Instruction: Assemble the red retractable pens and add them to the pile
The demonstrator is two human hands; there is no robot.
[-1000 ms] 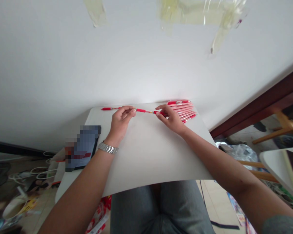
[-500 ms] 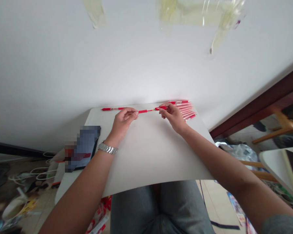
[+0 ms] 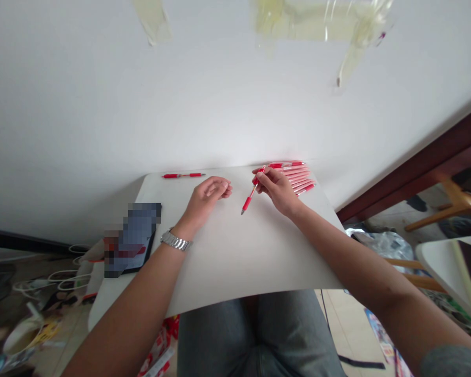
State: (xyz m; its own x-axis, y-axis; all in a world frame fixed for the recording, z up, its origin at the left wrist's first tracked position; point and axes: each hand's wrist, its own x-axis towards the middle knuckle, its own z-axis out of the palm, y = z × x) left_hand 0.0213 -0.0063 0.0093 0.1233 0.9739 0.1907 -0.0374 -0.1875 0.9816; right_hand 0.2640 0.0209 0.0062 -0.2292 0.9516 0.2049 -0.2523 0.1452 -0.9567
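My right hand pinches a red pen by its upper part, above the white table. The pen slants down to the left, its grey tip lowest. Left of it, my left hand has its fingers curled together, with nothing seen in them; a metal watch is on that wrist. Beyond my left hand, another red pen lies along the table's back edge. Several red and clear pens lie side by side just behind and right of my right hand, partly hidden by it.
A dark phone-like device, partly blurred out, rests on the left of the white table. A wall with old tape rises directly behind the table. Cables lie at the left, and a wooden chair stands at the right.
My left hand has let go of the pen's end and shifted slightly right. In my right hand the pen has swung from nearly level to pointing down toward me.
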